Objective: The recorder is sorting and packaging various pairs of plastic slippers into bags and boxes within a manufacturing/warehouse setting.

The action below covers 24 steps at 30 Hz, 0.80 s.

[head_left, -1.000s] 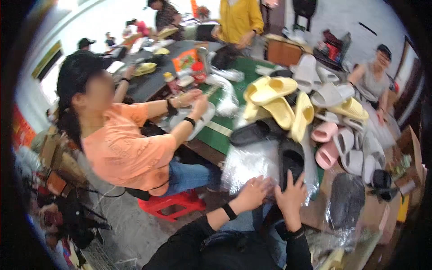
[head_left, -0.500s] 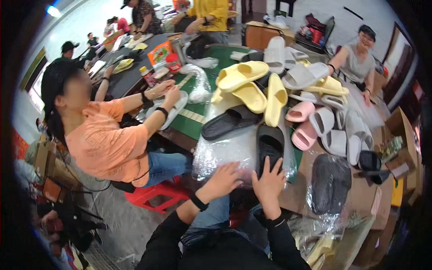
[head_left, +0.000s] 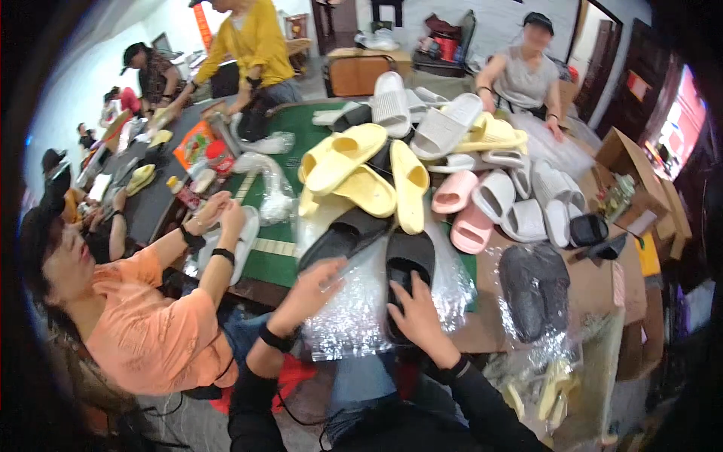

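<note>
Left hand (head_left: 307, 296) being brought to a second black slipper (head_left: 340, 241).
From the near edge of the clear bag (head_left: 346, 331) it is being carried forward, half open, nothing gripped, contact uncertain; both slippers are thus being attended at once. The right hand (head_left: 419, 320), loosely spread, is being rested on the nearer black slipper (head_left: 410, 252), amid the green desk's (head_left: 290, 120) pile.

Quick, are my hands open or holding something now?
Left hand: open, by the farther black slipper; contact can't be told.
Right hand: open, spread over the nearer black slipper.
</note>
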Each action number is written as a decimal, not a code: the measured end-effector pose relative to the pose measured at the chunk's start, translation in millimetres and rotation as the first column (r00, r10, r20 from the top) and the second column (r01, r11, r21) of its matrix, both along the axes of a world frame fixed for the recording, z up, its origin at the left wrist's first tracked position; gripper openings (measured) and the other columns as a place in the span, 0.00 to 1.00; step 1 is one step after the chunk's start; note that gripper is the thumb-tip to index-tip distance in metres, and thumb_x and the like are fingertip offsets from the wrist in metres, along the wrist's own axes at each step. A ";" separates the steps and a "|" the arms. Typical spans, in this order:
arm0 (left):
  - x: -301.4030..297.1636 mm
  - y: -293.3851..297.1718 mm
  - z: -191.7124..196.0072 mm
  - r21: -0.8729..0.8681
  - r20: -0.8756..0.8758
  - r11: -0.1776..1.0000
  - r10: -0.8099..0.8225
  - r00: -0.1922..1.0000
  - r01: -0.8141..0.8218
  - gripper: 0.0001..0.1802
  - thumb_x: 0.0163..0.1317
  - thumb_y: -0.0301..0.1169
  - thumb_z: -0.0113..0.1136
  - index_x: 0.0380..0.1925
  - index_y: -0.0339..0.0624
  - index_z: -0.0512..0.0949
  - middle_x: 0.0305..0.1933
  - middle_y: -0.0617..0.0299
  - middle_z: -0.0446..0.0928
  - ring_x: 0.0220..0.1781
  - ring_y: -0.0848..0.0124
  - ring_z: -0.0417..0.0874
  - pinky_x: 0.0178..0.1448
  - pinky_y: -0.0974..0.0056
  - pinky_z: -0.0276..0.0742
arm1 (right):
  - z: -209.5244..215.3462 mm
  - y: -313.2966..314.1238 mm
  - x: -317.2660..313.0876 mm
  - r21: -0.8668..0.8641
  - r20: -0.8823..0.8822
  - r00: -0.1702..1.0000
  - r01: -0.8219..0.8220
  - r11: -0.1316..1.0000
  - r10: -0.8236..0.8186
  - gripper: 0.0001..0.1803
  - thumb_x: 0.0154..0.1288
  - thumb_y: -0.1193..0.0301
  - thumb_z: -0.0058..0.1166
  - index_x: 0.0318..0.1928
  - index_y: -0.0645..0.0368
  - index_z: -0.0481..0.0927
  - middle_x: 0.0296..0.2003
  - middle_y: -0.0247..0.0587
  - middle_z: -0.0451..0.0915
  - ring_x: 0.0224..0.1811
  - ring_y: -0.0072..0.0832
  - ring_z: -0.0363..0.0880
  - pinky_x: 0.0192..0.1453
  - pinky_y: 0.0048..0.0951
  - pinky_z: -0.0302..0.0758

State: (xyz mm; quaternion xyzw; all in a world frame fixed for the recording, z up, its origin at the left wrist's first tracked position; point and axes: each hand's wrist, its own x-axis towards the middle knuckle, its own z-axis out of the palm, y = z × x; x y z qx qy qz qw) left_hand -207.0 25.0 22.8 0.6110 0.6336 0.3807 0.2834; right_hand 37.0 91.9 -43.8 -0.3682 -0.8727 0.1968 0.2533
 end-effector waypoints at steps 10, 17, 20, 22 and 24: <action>-89.1 165.4 -17.2 0.258 -0.449 0.907 0.418 0.790 -0.333 0.59 0.46 0.41 0.74 0.72 0.45 0.45 0.67 0.35 0.56 0.65 0.43 0.66 0.65 0.50 0.67 | -20.8 1.9 -24.0 0.018 0.196 0.976 -0.097 0.995 0.091 0.30 0.64 0.56 0.52 0.66 0.46 0.67 0.65 0.74 0.54 0.70 0.62 0.50 0.73 0.56 0.45; -85.0 186.5 -34.9 0.228 -0.418 0.910 0.412 0.809 -0.346 0.50 0.51 0.41 0.68 0.71 0.46 0.52 0.62 0.40 0.67 0.57 0.48 0.73 0.59 0.50 0.72 | -30.7 1.0 -15.6 -0.016 0.249 0.965 -0.077 0.997 0.078 0.31 0.60 0.59 0.55 0.65 0.47 0.69 0.65 0.75 0.55 0.69 0.63 0.50 0.73 0.58 0.43; -86.9 193.2 -48.3 0.155 -0.443 0.923 0.383 0.811 -0.352 0.54 0.48 0.43 0.72 0.72 0.51 0.50 0.67 0.38 0.57 0.66 0.41 0.64 0.66 0.48 0.67 | -27.3 0.8 -12.9 -0.018 0.248 0.966 -0.068 0.998 0.070 0.31 0.60 0.61 0.56 0.65 0.49 0.69 0.65 0.76 0.54 0.70 0.65 0.48 0.74 0.58 0.41; -97.4 186.3 -57.2 0.212 -0.360 0.911 0.409 0.839 -0.353 0.54 0.49 0.36 0.68 0.73 0.60 0.46 0.65 0.31 0.58 0.66 0.38 0.64 0.66 0.46 0.67 | -13.9 -4.2 -21.9 -0.085 0.235 0.967 -0.077 0.993 0.096 0.30 0.61 0.62 0.55 0.65 0.50 0.68 0.65 0.78 0.52 0.70 0.65 0.46 0.74 0.58 0.40; -96.9 180.4 -53.9 0.210 -0.318 0.893 0.447 0.836 -0.397 0.56 0.49 0.28 0.64 0.73 0.68 0.41 0.65 0.25 0.58 0.63 0.36 0.67 0.63 0.44 0.70 | -13.2 -4.3 -24.2 -0.081 0.235 0.966 -0.090 0.993 0.106 0.30 0.61 0.62 0.56 0.65 0.51 0.69 0.66 0.77 0.51 0.71 0.65 0.45 0.74 0.58 0.40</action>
